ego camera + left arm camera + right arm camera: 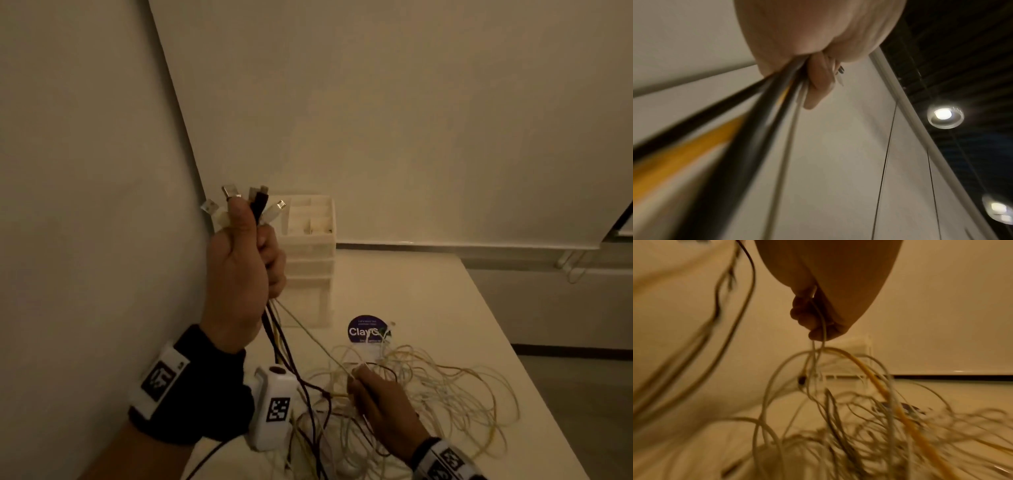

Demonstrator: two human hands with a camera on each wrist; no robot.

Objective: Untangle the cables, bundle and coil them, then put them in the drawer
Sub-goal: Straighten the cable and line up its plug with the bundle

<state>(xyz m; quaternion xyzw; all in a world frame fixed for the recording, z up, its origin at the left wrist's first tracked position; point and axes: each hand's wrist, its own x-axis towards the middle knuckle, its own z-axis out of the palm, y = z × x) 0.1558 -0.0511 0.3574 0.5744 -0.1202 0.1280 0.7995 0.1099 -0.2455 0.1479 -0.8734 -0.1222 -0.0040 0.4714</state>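
My left hand (246, 253) is raised above the table and grips a bunch of cables (274, 329) near their ends, so several USB plugs (253, 202) stick up past the thumb. In the left wrist view the same cables (764, 100), black, yellow and white, run out of the fist (813, 68). Lower down, my right hand (373, 394) pinches a thin white cable (318, 346) that runs taut up to the left hand. The right wrist view shows that cable (823, 326) held in the curled fingers (805, 316). A loose tangle of pale cables (428, 387) lies on the table.
A white drawer organiser (308, 260) with shut drawers stands at the back left against the wall. A round purple sticker (366, 329) lies on the white table (411, 284). The table's right edge drops to the floor. A wall closes off the left side.
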